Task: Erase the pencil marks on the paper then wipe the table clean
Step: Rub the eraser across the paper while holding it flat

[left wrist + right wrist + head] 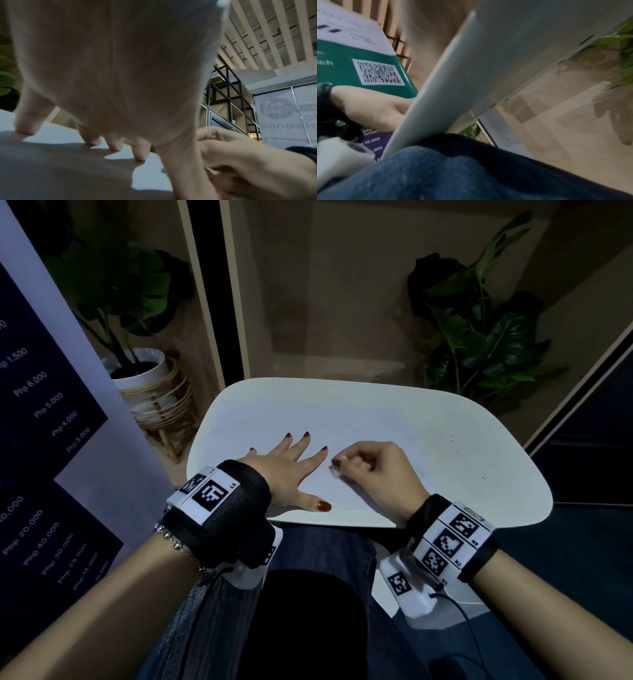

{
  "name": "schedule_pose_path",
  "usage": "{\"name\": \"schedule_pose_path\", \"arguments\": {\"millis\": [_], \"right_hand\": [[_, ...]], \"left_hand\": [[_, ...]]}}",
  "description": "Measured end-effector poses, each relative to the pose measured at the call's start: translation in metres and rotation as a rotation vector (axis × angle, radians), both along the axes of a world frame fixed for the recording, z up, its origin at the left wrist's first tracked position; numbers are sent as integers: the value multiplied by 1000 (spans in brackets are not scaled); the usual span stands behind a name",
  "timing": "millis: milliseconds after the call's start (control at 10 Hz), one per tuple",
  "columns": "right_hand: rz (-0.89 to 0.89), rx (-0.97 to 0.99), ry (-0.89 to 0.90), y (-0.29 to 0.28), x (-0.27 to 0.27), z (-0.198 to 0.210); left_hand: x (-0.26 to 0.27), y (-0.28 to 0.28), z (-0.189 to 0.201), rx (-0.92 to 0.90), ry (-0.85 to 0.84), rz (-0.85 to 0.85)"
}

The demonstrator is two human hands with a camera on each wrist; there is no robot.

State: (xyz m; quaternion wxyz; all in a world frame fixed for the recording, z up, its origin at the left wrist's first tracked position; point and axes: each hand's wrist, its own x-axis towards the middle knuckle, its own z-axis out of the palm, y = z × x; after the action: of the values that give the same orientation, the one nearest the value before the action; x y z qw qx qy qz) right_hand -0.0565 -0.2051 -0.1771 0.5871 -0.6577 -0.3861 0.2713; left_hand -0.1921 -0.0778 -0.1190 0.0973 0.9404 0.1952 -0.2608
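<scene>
We note smooth matt white tabletop (pixel 462 440); thin matt white paper sheet (pixel 274 419); woven rattan plant stand (pixel 164 409) w/ glossy white pot (pixel 144 371); blue denim jeans (pixel 453 175).

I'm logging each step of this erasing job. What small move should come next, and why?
Probably rub the eraser across the paper again: the right hand pinches it down on the sheet, the left hand lies flat holding the paper, and faint marks seem to remain.

We see the table (pixel 488 67) from below its edge, our jeans (pixel 453 175) under it, left hand (pixel 373 108) beside a green QR sign (pixel 359 67)
</scene>
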Motion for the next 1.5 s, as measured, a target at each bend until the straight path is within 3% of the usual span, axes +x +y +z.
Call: {"name": "schedule_pose_path", "arguments": {"millis": [100, 200, 300, 500, 700, 900, 1100, 1300, 1500], "right_hand": [[-136, 72, 45, 7, 2, -3], [160, -49, -85, -5, 4, -1], [346, -107, -66, -12, 5, 4], [-168, 45, -27, 9, -1, -2], [350, -171, -111, -14, 1, 12], [-100, 45, -3, 6, 1, -1], [353, -140, -10, -14, 1, 12], [-38, 42, 18, 4, -1, -2], [369, -154, -52, -16, 4, 13]], "left_hand": [[0, -1, 0, 5, 3, -1], [0, -1, 1, -1, 5, 4], [0, -1, 2, 0, 16, -2], [-1, -1, 2, -1, 13, -5], [0, 0, 2, -5, 12, -3], [-1, -1, 3, -4, 20, -9], [-1, 1, 0, -4, 9, -4], [-1, 0, 1, -4, 11, -7], [-1, 0, 0, -6, 6, -4]]}}
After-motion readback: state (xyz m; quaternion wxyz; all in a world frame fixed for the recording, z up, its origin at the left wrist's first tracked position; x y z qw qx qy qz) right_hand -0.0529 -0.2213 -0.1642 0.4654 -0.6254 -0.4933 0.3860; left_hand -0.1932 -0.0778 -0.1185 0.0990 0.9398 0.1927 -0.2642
